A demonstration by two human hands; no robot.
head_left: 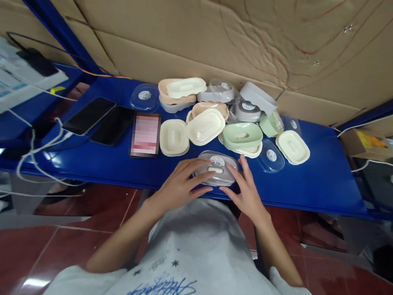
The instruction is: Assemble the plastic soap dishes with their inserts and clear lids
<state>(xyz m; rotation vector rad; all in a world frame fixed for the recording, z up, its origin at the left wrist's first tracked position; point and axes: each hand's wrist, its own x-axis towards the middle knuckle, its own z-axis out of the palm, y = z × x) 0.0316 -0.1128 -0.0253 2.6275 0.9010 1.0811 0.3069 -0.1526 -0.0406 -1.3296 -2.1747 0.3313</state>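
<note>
On the surface (321, 179), a lidded soap dish (215, 178) lies before the piled soap dishes (206, 127), two smartphones (89, 116) left of them.

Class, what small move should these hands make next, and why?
Perhaps press the lid down evenly: it lies over the gray box, the left hand and right hand flank it, and whether it is fully seated cannot be told.
</note>
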